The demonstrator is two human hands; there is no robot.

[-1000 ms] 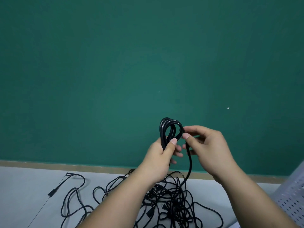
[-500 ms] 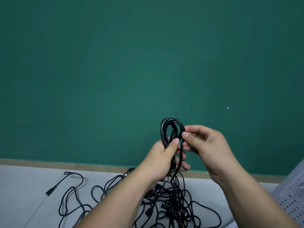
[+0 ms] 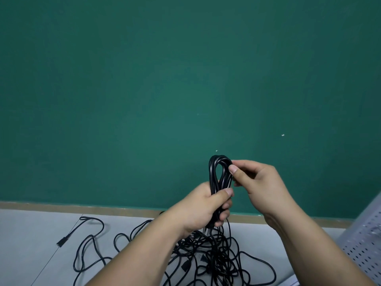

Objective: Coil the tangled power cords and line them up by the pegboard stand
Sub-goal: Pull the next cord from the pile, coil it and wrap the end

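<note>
A dark green wall [image 3: 144, 89] meets a pale grey floor [image 3: 24, 244] along a tan baseboard strip [image 3: 61, 206].

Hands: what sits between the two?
Head view: a coil of black cord, gripped by the left hand and pinched at its top by the right hand.

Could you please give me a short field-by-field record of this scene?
left hand: grips the coil round its lower part
right hand: pinches the coil's upper right side
coil: black cord, held upright in front of the wall
tangle: black cords loose on the floor, below the hands
stand: grey pegboard, at the right edge
progress: one coil in hand; no coils visible by the stand
</note>
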